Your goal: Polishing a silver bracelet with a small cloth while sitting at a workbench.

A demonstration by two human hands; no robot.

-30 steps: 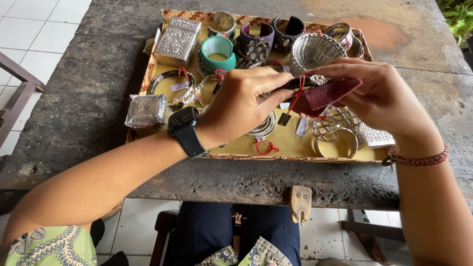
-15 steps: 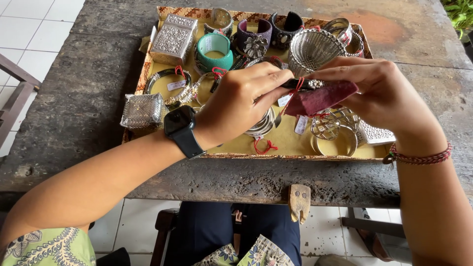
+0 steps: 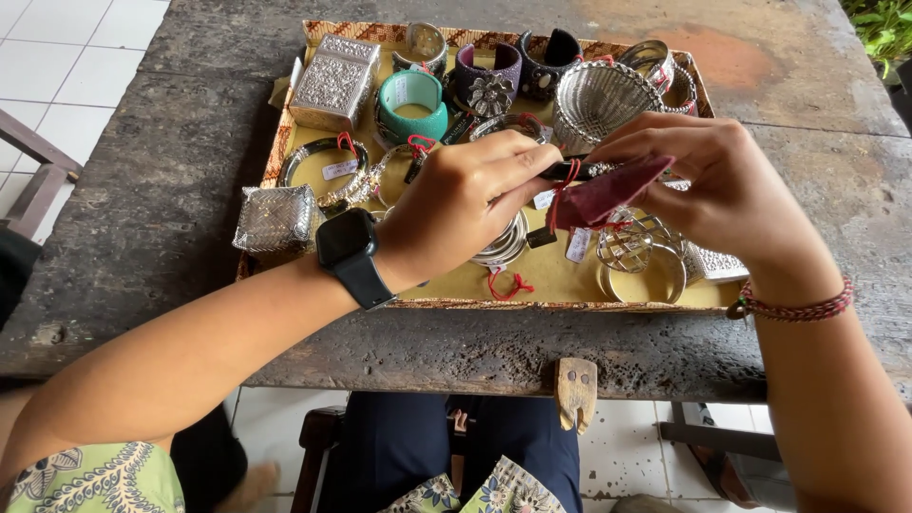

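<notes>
A weathered dark stone table (image 3: 171, 218) carries a shallow rectangular tray (image 3: 285, 142) with a woven patterned rim and a yellow lining, set near the table's front edge. The tray holds jewellery and small containers: an embossed silver box (image 3: 334, 81) at its far left, a silver wire-mesh basket (image 3: 600, 97) at its far right, a turquoise cuff bangle (image 3: 412, 104) and a purple cuff with a metal flower (image 3: 486, 82) between them, a small woven silver box (image 3: 276, 218) at the near left corner, and an openwork silver bangle (image 3: 638, 255) near the right front. The left hand (image 3: 456, 209), with a black smartwatch (image 3: 350, 252) on its wrist, hovers above the tray's centre; its fingers are closed in a pinch on the end of a slim dark object with a red string (image 3: 567, 176). The right hand (image 3: 722, 185), wearing a braided red wrist cord (image 3: 796, 306), is closed on a dark red cloth (image 3: 608, 190), pressing it against the same slim object. The cloth is a small, matte, maroon piece, folded and creased, its free corner pointing toward the left hand. Cloth and slim object are held above the tray centre, clear of the lining, between the two hands. What the slim object is cannot be determined.
</notes>
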